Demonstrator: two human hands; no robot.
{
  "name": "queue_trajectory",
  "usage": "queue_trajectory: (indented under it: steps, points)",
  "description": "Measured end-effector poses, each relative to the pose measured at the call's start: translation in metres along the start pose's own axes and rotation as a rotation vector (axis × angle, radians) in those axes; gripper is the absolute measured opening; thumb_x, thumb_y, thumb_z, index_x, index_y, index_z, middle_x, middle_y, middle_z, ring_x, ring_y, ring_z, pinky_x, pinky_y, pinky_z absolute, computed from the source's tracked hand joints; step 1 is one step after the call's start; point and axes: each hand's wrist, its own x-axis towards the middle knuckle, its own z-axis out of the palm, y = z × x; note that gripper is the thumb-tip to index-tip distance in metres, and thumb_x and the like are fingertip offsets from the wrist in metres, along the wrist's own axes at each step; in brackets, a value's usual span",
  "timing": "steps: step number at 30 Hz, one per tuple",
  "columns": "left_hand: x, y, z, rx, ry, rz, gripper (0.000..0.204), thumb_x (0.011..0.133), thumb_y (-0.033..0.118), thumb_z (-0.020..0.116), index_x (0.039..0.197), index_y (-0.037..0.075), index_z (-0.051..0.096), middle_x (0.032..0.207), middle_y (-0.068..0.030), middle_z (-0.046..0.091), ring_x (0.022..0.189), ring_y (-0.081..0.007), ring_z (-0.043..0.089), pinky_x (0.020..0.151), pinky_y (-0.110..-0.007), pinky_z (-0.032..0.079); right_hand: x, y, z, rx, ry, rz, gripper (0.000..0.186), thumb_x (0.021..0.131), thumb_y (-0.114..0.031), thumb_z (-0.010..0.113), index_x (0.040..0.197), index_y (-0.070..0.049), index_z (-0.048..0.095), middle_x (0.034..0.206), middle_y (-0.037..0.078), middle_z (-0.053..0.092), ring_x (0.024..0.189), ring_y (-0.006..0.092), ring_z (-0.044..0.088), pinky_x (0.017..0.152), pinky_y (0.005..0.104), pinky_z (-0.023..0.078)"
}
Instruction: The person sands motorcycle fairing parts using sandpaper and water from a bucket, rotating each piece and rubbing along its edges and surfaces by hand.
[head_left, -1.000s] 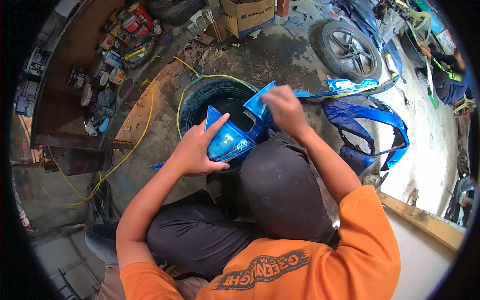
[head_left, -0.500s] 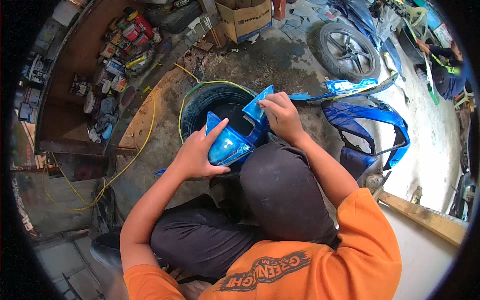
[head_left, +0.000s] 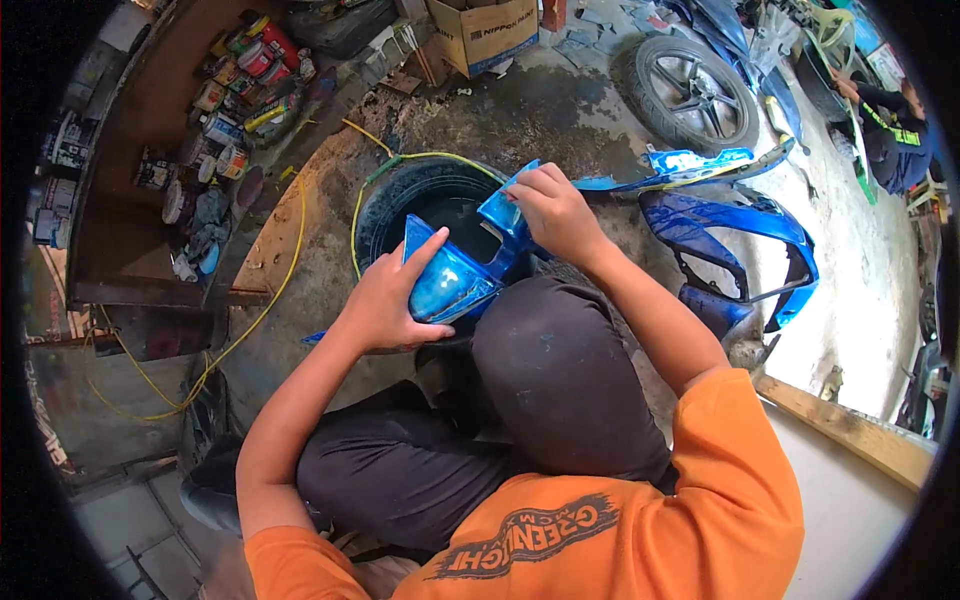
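A glossy blue motorcycle body panel with a notch in its middle is held in front of my knees, over the near side of a dark round tub. My left hand grips its left wing, thumb along the lower edge and index finger stretched over the top. Against its right wing, my right hand presses with curled, closed fingers. Whatever may lie under those fingertips is hidden. Dark liquid seems to stand in the tub.
A yellow hose loops round the tub. To the right lie a blue fairing frame, a long blue trim piece and a wheel. Paint cans fill a cabinet at left; a cardboard box stands behind. Another person is far right.
The whole view has shifted slightly. My right hand stays on the panel's right wing, its fingers moved a little; my left hand keeps its grip.
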Motion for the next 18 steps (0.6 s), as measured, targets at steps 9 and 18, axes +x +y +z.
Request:
queue_trajectory:
  steps: [9, 18]
  points:
    - [0.001, -0.002, 0.000, -0.004, 0.025, 0.035, 0.134, 0.063, 0.041, 0.100, 0.175, 0.024, 0.029, 0.143, -0.0260, 0.061, 0.115, -0.0491, 0.065, 0.103, -0.054, 0.052, -0.001, -0.001, 0.000, 0.013, 0.014, 0.093, 0.014, 0.089, -0.001, 0.074, 0.103, 0.001, 0.075, 0.107, 0.018, 0.070, 0.101, 0.0397, 0.065, 0.090, 0.0457, 0.056]
    - [0.004, 0.000, -0.002, -0.016, 0.004, 0.021, 0.134, 0.063, 0.043, 0.100, 0.176, 0.023, 0.029, 0.145, -0.0264, 0.060, 0.115, -0.0487, 0.065, 0.104, -0.054, 0.052, -0.002, 0.013, -0.006, -0.008, 0.108, 0.202, 0.013, 0.092, 0.001, 0.070, 0.104, 0.000, 0.074, 0.108, 0.019, 0.068, 0.102, 0.0403, 0.066, 0.090, 0.0458, 0.056]
